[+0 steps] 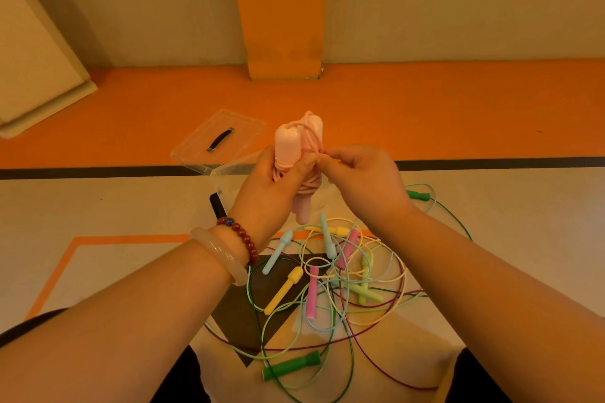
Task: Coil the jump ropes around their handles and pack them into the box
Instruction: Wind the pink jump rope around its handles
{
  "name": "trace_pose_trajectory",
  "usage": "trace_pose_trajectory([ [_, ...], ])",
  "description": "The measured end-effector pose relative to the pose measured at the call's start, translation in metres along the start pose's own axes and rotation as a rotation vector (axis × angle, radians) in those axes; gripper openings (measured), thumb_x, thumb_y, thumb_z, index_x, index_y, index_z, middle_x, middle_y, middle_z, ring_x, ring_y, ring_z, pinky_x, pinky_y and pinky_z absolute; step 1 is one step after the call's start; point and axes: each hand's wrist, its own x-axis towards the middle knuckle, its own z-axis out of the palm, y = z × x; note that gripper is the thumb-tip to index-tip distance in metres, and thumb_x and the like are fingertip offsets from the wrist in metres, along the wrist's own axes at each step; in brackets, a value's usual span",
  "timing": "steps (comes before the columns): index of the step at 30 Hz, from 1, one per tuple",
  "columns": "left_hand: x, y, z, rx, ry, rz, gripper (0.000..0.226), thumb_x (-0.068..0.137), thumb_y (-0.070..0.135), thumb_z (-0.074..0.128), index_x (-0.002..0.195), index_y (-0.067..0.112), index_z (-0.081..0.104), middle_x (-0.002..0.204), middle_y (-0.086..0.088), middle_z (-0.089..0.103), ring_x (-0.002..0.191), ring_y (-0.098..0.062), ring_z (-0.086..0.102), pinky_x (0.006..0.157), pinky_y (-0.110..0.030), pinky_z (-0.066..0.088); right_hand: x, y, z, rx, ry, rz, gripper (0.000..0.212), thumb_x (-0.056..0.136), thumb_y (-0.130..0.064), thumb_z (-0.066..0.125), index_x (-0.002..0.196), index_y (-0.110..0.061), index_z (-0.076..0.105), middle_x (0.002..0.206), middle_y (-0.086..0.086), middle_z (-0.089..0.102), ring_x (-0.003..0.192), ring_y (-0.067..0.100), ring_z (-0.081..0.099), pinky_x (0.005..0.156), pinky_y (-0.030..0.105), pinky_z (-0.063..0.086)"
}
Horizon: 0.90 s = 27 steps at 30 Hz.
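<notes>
A pale pink jump rope stands upright in my left hand, its two handles side by side with pink cord wound around them. My right hand pinches the loose end of that cord beside the handles. Behind my hands sits the clear plastic box, mostly hidden. Below, a tangle of loose ropes lies on the floor, with light blue, yellow, pink, pale green and dark green handles.
The clear lid with a dark handle lies on the orange floor behind the box. Another dark green handle rests to the right. A black line crosses the floor. An orange pillar stands at the wall.
</notes>
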Motion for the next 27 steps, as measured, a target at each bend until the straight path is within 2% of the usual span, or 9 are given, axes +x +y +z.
trace_pose_trajectory([
  [2, 0.001, 0.0, 0.003, -0.078, 0.023, 0.016, 0.022, 0.089, 0.042, 0.062, 0.11, 0.045, 0.057, 0.113, 0.005, 0.067, 0.106, -0.014, 0.065, 0.093, -0.05, 0.052, 0.001, 0.001, -0.001, 0.0, -0.002, 0.025, 0.015, 0.092, -0.034, 0.06, 0.106, -0.031, 0.064, 0.072, -0.014, 0.057, 0.064, 0.0, 0.053, 0.057, 0.022, 0.039],
  [4, 0.003, 0.0, 0.004, -0.111, 0.053, -0.001, 0.025, 0.087, 0.043, 0.063, 0.112, 0.039, 0.06, 0.11, 0.004, 0.068, 0.103, -0.016, 0.066, 0.092, -0.052, 0.052, 0.002, 0.006, -0.001, -0.086, 0.019, 0.055, 0.025, 0.091, -0.041, 0.06, 0.111, -0.029, 0.052, 0.071, -0.016, 0.046, 0.062, -0.003, 0.045, 0.053, 0.018, 0.032],
  [8, 0.005, -0.001, 0.004, -0.147, 0.062, -0.043, 0.025, 0.087, 0.041, 0.063, 0.111, 0.036, 0.061, 0.11, 0.0, 0.068, 0.102, -0.018, 0.066, 0.092, -0.05, 0.053, 0.0, 0.006, -0.001, -0.136, 0.004, 0.032, 0.017, 0.091, -0.039, 0.061, 0.078, -0.034, 0.05, 0.06, -0.019, 0.048, 0.058, -0.007, 0.046, 0.051, 0.012, 0.029],
  [10, 0.005, -0.002, 0.005, -0.178, 0.044, -0.095, 0.016, 0.091, 0.036, 0.061, 0.108, 0.037, 0.061, 0.109, -0.001, 0.068, 0.1, -0.018, 0.066, 0.091, -0.046, 0.053, 0.0, 0.005, -0.002, -0.132, -0.018, 0.0, 0.019, 0.091, -0.036, 0.061, 0.074, -0.036, 0.052, 0.055, -0.025, 0.052, 0.055, -0.009, 0.046, 0.048, 0.011, 0.029],
  [16, 0.001, 0.004, 0.008, -0.359, -0.047, -0.256, 0.021, 0.095, 0.027, 0.052, 0.116, 0.022, 0.056, 0.094, -0.002, 0.065, 0.076, -0.014, 0.059, 0.061, -0.028, 0.049, -0.001, 0.008, -0.001, -0.086, -0.01, -0.039, 0.009, 0.089, -0.039, 0.064, 0.085, -0.031, 0.064, 0.05, -0.032, 0.048, 0.05, -0.005, 0.041, 0.052, 0.021, 0.026],
  [19, 0.0, 0.005, 0.005, -0.363, -0.091, -0.258, 0.05, 0.074, 0.043, 0.062, 0.12, 0.026, 0.055, 0.102, 0.0, 0.066, 0.086, -0.017, 0.063, 0.068, -0.035, 0.053, 0.0, 0.008, -0.002, -0.064, -0.035, -0.055, 0.008, 0.089, -0.036, 0.064, 0.086, -0.029, 0.066, 0.049, -0.033, 0.048, 0.049, -0.007, 0.044, 0.052, 0.019, 0.028],
  [21, 0.0, 0.004, 0.004, -0.365, -0.099, -0.275, 0.054, 0.072, 0.04, 0.065, 0.124, 0.026, 0.054, 0.109, -0.003, 0.068, 0.096, -0.024, 0.067, 0.078, -0.045, 0.056, 0.0, 0.007, -0.003, -0.036, -0.084, -0.08, 0.003, 0.09, -0.027, 0.064, 0.089, -0.025, 0.065, 0.05, -0.033, 0.05, 0.05, -0.009, 0.048, 0.048, 0.011, 0.03],
  [24, 0.002, 0.006, 0.002, -0.35, -0.067, -0.277, 0.043, 0.087, 0.03, 0.063, 0.127, 0.021, 0.053, 0.114, -0.008, 0.068, 0.099, -0.029, 0.068, 0.083, -0.05, 0.054, 0.002, 0.006, -0.009, 0.03, -0.141, -0.094, 0.007, 0.089, -0.021, 0.067, 0.092, -0.024, 0.061, 0.054, -0.031, 0.053, 0.054, -0.01, 0.051, 0.051, 0.006, 0.036],
  [27, 0.006, 0.007, 0.001, -0.346, -0.005, -0.287, 0.026, 0.094, 0.024, 0.057, 0.12, 0.021, 0.056, 0.099, -0.006, 0.069, 0.079, -0.021, 0.069, 0.076, -0.043, 0.054, 0.005, 0.005, -0.016, 0.043, -0.167, -0.108, 0.013, 0.089, -0.017, 0.066, 0.087, -0.029, 0.061, 0.063, -0.035, 0.057, 0.062, -0.012, 0.053, 0.057, 0.004, 0.038],
])
